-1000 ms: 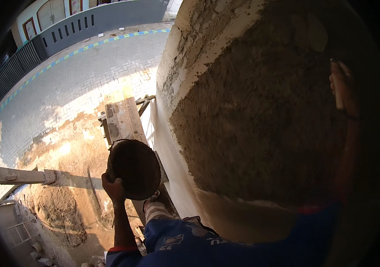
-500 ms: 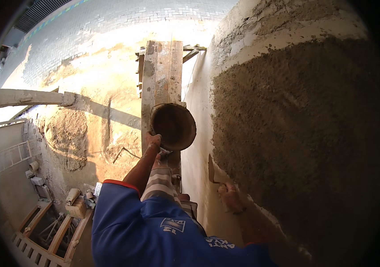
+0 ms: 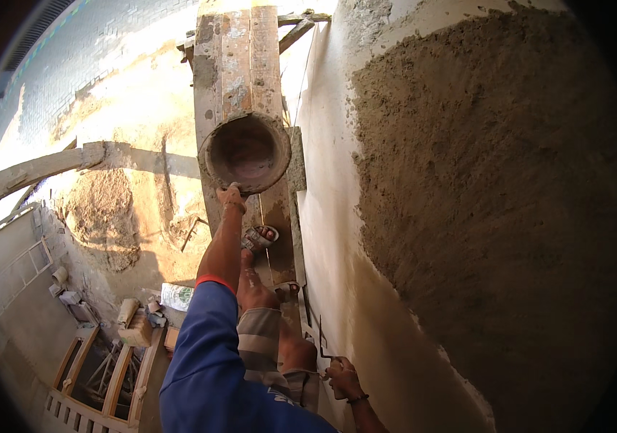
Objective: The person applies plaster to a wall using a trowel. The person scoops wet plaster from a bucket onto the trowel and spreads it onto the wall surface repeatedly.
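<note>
My left hand [image 3: 231, 198] grips the near rim of a round mortar bucket [image 3: 216, 167]. The bucket's open mouth faces up, its rim is crusted with mortar and its inside looks brownish. Under it are the wooden planks [image 3: 236, 65] of a raised walkway; I cannot tell whether it rests on them. My right hand [image 3: 342, 378] is closed around the handle of a trowel [image 3: 321, 336], low beside my knee and next to the wall. The trowel's blade shows nearly edge-on. To the right, wet brown mortar [image 3: 496, 195] covers much of the wall [image 3: 330, 209].
My sandalled feet stand on the planks. A wooden support [image 3: 295, 30] juts out at the far end. On the lower left ground are a sand heap [image 3: 102, 209], a white sack [image 3: 176, 296], a box [image 3: 136, 330] and wooden frames [image 3: 115, 382]. A pale beam [image 3: 27, 175] crosses the left.
The right hand with the trowel has drawn back from the wall toward my legs. The bucket, held by my left hand, sits farther ahead and left in view, its inside more visible.
</note>
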The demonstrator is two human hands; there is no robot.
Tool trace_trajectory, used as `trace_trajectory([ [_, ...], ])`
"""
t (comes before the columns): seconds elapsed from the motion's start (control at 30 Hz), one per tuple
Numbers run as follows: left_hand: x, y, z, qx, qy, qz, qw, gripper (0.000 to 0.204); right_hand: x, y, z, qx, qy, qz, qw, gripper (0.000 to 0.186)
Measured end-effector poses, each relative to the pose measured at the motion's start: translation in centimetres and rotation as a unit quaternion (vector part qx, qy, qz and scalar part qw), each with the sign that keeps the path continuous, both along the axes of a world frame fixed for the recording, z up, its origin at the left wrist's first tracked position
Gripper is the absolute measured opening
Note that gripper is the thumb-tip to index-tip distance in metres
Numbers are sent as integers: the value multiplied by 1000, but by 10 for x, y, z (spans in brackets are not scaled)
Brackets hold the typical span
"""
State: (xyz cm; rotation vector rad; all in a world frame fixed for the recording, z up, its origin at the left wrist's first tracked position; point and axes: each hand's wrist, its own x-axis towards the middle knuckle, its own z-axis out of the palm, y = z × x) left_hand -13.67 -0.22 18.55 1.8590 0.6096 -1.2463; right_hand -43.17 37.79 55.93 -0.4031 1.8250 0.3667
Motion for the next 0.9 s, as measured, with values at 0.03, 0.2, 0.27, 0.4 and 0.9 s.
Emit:
trace_trajectory([
  [0.03,1,-11,-22,5,15,-2,1000,47,-3,8,-2,11,12,-3,1000,57],
  [0.2,2,-11,-68,44,77,-42,995,35,-9,32,-9,71,41,-48,995,59],
  [0.27,6,-4,-69,56,89,-77,991,35,-8,35,-12,53,33,-99,993,60],
  [0.4,5,49,-53,89,96,-276,952,42,0,27,-11,-22,14,-51,998,60],
  [0.9,6,155,113,-22,-7,-691,722,65,-7,125,47,-212,-19,-339,916,42],
])
